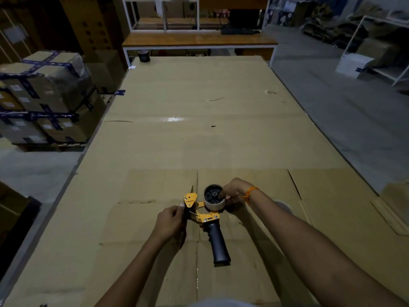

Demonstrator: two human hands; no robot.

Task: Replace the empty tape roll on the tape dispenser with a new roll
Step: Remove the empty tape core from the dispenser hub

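Note:
A yellow tape dispenser [204,216] with a black handle [219,244] lies on its side on the cardboard-covered table [199,129], near the front edge. A pale tape roll [214,201] sits on its black hub. My right hand [234,192] grips the far right side of that roll, fingers over its rim. My left hand [169,221] pinches the dispenser's front end by the yellow guard plate [190,199]. A dark roll of tape [144,56] stands at the table's far left corner.
Taped cartons [44,96] are stacked on the left of the table. A wooden bench with a white frame [199,39] stands beyond the far end. Shelving with boxes [376,52] lines the right, with grey floor between.

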